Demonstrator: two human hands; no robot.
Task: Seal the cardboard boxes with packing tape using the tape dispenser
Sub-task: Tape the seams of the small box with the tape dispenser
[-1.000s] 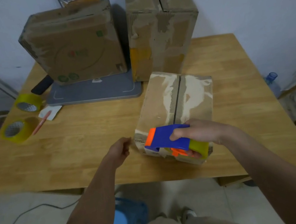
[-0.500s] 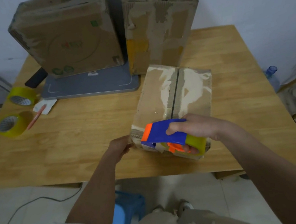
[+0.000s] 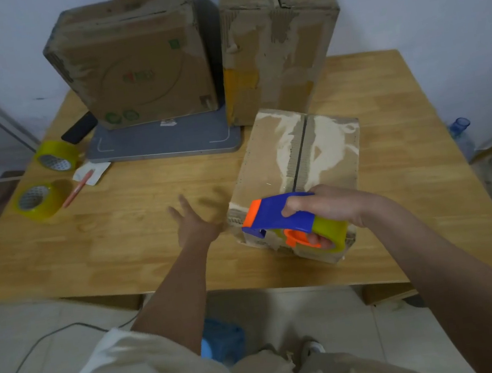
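Observation:
A small cardboard box (image 3: 269, 157) lies on the wooden table (image 3: 135, 222), its top flaps meeting at a dark seam with torn pale patches around it. My right hand (image 3: 333, 205) grips a blue and orange tape dispenser (image 3: 278, 216) loaded with a yellow roll, held at the box's near end over the seam. Just left of the box, my left hand (image 3: 196, 222) is spread, fingers blurred by motion, above the table and holding nothing.
Two bigger cardboard boxes (image 3: 136, 62) (image 3: 276, 31) stand at the back, the left one on a grey board (image 3: 164, 141). Two yellow tape rolls (image 3: 56, 155) (image 3: 38, 201), a pen (image 3: 77, 189) and a black object (image 3: 80, 132) lie at the far left. A blue stool (image 3: 221, 338) sits under the table.
My left hand has left the box's near left corner and spread its fingers, moving left and forward. The dispenser in my right hand stays at the box's near end.

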